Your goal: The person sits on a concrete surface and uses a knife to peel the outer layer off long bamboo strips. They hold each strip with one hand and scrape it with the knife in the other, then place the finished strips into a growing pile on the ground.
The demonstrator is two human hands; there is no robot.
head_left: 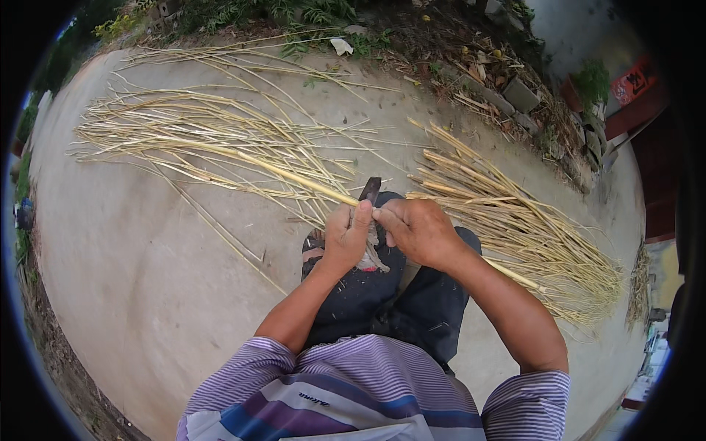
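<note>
A long pale-yellow stalk [298, 178] runs from the upper left to its end at my hands, above my knee. My left hand [346, 235] is closed around it near that end, thumb on top. My right hand [425, 229] is closed, with thumb and forefinger pinched at the stalk's tip, close beside the left thumb. A flat dark blade [371, 189] sticks up just beyond my hands; its lower part is hidden behind them. Below them, a greyish strip of cloth [376, 259] lies over my dark trouser leg.
A loose pile of pale stalks [198, 125] spreads over the concrete ground [147, 257] at the far left. To the right lies a denser bundle of stalks [507, 220] with feathery tips. Concrete blocks [521, 95], dry litter and plants border the far edge.
</note>
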